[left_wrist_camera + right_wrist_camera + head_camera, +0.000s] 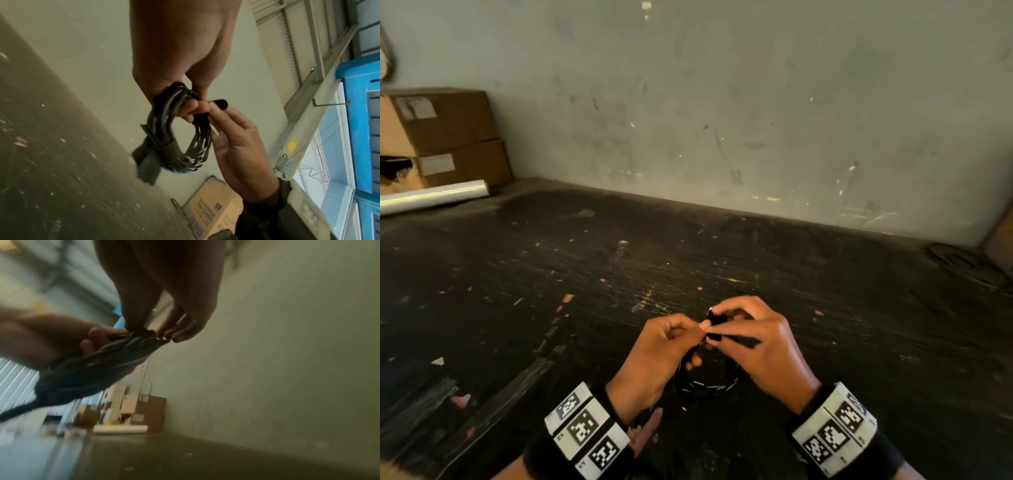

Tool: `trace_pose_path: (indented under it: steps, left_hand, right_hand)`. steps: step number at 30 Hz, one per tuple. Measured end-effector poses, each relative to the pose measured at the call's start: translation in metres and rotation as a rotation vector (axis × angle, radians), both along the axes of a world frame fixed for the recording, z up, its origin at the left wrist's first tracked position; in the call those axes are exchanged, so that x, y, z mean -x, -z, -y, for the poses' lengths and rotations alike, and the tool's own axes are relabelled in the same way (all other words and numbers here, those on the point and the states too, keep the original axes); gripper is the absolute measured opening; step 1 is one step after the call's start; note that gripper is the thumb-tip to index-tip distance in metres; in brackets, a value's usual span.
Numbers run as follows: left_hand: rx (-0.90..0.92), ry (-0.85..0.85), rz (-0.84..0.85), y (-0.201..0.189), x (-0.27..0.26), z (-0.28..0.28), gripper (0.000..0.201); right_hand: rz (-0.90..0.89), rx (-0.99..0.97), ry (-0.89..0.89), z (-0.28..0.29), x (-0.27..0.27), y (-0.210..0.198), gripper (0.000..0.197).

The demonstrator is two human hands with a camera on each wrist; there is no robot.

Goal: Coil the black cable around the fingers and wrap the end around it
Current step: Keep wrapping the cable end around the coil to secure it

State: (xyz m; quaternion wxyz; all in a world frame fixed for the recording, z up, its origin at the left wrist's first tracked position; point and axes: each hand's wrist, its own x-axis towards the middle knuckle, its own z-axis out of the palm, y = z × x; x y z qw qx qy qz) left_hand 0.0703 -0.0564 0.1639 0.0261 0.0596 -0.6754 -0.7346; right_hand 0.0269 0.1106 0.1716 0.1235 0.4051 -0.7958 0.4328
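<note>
The black cable (pixel 705 385), marked with white flecks, is wound into a small coil and held just above the dark table (pixel 619 274). My left hand (pixel 697 335) grips the coil's top, with fingers curled through the loop. My right hand (pixel 714 329) pinches a black end of the cable at the same spot. In the left wrist view the coil (pixel 162 129) hangs from my left hand (pixel 185 91). A flat dark strap (pixel 156 154) sits around its lower side. My right hand (pixel 208 112) pinches beside a black tip (pixel 221 104). The right wrist view is blurred: my right hand (pixel 150 333) pinches the coil (pixel 92 368) next to my left hand (pixel 98 337).
Stacked cardboard boxes (pixel 448 137) and a pale roll (pixel 434 198) sit at the table's back left against the grey wall (pixel 722 102). A dark coiled item (pixel 962 263) lies at the far right. A foam-cleaner carton (pixel 213 211) shows in the left wrist view.
</note>
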Motion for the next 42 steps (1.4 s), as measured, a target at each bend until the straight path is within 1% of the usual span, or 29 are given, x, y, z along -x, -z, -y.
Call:
trace_pose_path:
  steps: [3,5,8,11,14,18,22,24,26,29,32,36,38,40,42]
  left_hand:
    - [0.010,0.030,-0.057,0.001,-0.002,0.000,0.018]
    - [0.013,0.038,-0.087,0.003,-0.003,0.000,0.018]
    - [0.026,0.030,-0.117,0.006,-0.005,0.000,0.017]
    - [0.066,0.020,-0.156,0.009,-0.006,0.001,0.023]
    - [0.078,-0.002,-0.185,0.011,-0.008,0.002,0.030]
    - [0.091,-0.013,-0.207,0.015,-0.007,0.004,0.032]
    - [0.077,-0.028,-0.196,0.019,-0.005,0.005,0.030]
    - [0.078,-0.016,-0.185,0.020,-0.004,0.006,0.028]
    - [0.076,0.003,-0.152,0.023,-0.001,0.007,0.027]
    - [0.055,0.045,-0.093,0.031,0.003,0.011,0.028]
    - [0.045,0.051,0.047,0.044,0.010,0.011,0.031]
    - [-0.113,0.071,0.222,0.073,0.011,0.017,0.034]
    - [-0.137,0.085,0.277,0.088,0.007,0.019,0.039]
    - [-0.155,0.042,0.300,0.103,0.005,0.020,0.039]
    - [-0.168,-0.006,0.316,0.120,0.006,0.022,0.030]
  right_hand:
    - [0.328,0.208,0.069,0.003,-0.002,0.001,0.015]
    - [0.430,0.293,0.064,0.004,-0.004,0.002,0.012]
    - [0.486,0.361,0.060,0.006,-0.009,0.000,0.009]
    - [0.544,0.415,0.091,0.008,-0.011,0.001,0.008]
    - [0.580,0.440,0.133,0.012,-0.011,0.004,0.006]
    - [0.620,0.455,0.143,0.014,-0.011,0.005,0.006]
    - [0.651,0.459,0.174,0.014,-0.010,0.006,0.012]
    - [0.680,0.473,0.191,0.015,-0.008,0.009,0.020]
    - [0.735,0.459,0.201,0.016,-0.005,0.013,0.026]
    - [0.814,0.411,0.229,0.017,-0.004,0.022,0.026]
    - [0.847,0.394,0.305,0.018,0.000,0.033,0.023]
    - [0.947,0.508,0.471,0.011,0.015,0.056,0.020]
    - [1.014,0.553,0.525,0.006,0.021,0.066,0.020]
    - [1.073,0.552,0.538,0.003,0.025,0.075,0.020]
    - [1.109,0.504,0.529,-0.001,0.027,0.087,0.022]
